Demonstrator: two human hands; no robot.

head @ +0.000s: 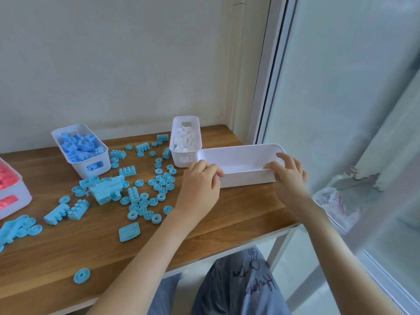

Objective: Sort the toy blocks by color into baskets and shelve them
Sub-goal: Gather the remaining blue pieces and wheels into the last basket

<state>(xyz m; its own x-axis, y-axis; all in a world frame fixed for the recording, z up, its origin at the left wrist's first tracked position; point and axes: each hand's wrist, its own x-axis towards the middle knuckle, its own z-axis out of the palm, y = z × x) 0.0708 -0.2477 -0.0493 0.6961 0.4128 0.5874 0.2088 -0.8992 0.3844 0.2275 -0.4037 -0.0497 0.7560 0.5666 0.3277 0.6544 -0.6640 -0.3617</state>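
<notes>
White plastic, the empty basket [246, 178] sat at the right end of the bench [238, 212], against the basket of white blocks [181, 162]. The left hand [200, 178] curled over its near left corner and the right hand [287, 172] gripped its right end. Blue blocks [145, 194] lay scattered to the left.

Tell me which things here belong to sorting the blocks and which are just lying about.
Belongs to the job: empty white basket, gripped by left hand and right hand; loose blue blocks; basket of blue blocks; basket of white blocks; basket of pink blocks; table.
Just lying about: glass door; crumpled printed item behind it.
</notes>
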